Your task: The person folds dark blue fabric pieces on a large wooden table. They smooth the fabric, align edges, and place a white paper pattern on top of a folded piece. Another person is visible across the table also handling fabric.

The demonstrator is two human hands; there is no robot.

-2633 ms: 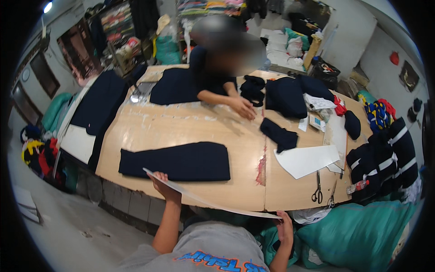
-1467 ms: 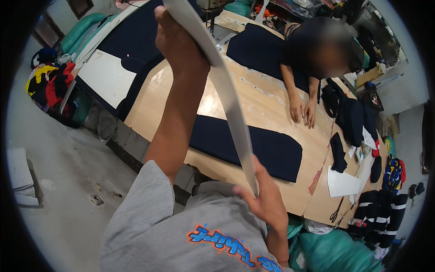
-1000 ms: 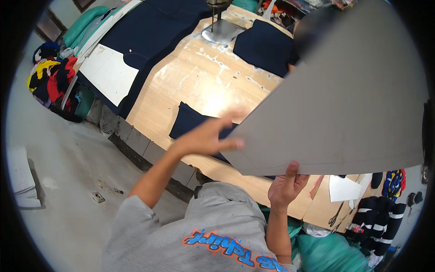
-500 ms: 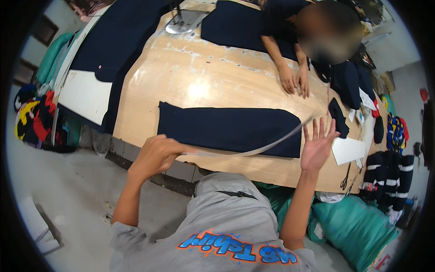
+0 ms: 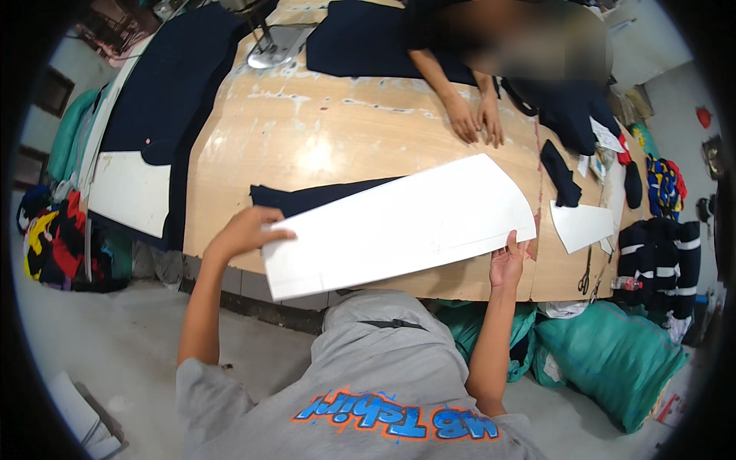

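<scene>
A long white pattern template point(image 5: 399, 230), rounded at its right end, is held above the near part of the table. My left hand point(image 5: 249, 234) pinches its left end, thumb on the upper face. The right hand point(image 5: 507, 264) grips the lower edge near the rounded end, with the thumb on top and fingers partly hidden underneath. Behind and below the template lies a dark navy fabric piece point(image 5: 307, 199), mostly covered; only its far left part shows.
The wooden table point(image 5: 307, 123) carries a long navy fabric stack point(image 5: 172, 84) with a white template point(image 5: 130, 188) at left. Another person's hands point(image 5: 475, 119) rest across the table. Scissors point(image 5: 585, 276) and a smaller white template point(image 5: 583, 224) lie right. A green sack point(image 5: 613, 360) stands below.
The template has turned from edge-on to face-up, covering most of the navy piece. My right hand has gone from open and spread to gripping its edge. The view has shifted slightly.
</scene>
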